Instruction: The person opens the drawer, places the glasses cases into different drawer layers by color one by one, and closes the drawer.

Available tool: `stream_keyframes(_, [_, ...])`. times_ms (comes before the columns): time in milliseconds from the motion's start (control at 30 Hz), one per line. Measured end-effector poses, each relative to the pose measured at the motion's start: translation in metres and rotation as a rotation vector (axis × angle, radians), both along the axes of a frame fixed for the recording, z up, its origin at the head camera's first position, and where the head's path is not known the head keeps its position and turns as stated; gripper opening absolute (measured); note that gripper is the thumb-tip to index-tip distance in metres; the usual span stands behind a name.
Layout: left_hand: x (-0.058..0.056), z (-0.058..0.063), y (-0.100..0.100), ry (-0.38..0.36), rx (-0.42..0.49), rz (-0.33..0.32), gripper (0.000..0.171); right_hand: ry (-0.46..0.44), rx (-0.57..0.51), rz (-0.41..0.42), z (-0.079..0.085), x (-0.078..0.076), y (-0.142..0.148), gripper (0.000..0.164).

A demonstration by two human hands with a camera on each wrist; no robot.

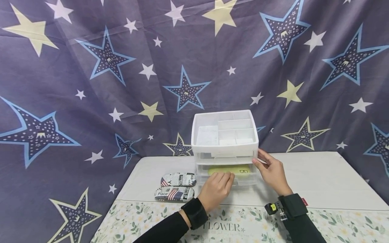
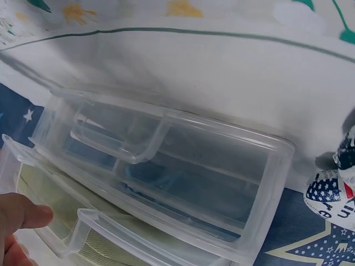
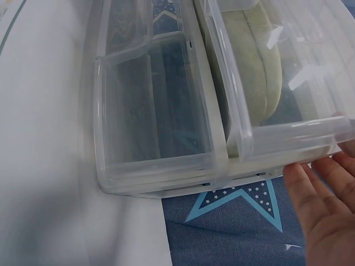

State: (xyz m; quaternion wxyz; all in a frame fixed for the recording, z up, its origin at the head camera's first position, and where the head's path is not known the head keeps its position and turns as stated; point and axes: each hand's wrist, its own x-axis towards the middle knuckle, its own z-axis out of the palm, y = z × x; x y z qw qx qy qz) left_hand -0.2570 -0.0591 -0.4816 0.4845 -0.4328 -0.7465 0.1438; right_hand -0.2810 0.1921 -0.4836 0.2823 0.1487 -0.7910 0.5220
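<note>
We saw a purple-grey curtain (image 1: 209, 57) behind the table (image 1: 310, 179), scattered with stars (image 1: 186, 90) in white, yellow and blue-edged dark patterns. The table's far part was plain white; over its near part we saw a flowered cloth (image 1: 349, 226) with green leaves and lettering (image 1: 226, 227) ending in "LOWER". Towards the left lay a newsprint-and-flag case (image 1: 178, 179), with a matching case (image 1: 174, 194) just in front.
</note>
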Motion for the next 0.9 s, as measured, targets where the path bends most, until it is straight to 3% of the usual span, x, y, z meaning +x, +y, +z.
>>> stream_keyframes(300, [-0.012,0.0,0.001,0.046,0.027,-0.044,0.049,0.0,-0.005,0.002,0.001,0.001,0.0,0.052])
stream_keyframes(633, [-0.003,0.022,0.002,0.042,0.018,-0.029,0.041,0.002,-0.003,0.002,0.0,0.002,0.001,0.052])
stream_keyframes(767, [-0.013,0.015,0.002,0.046,-0.006,-0.012,0.048,0.023,-0.007,0.002,0.0,0.002,0.0,0.051])
stream_keyframes(900, [-0.021,0.004,0.002,0.017,-0.007,0.018,0.043,0.031,-0.005,0.001,0.0,0.001,-0.002,0.051])
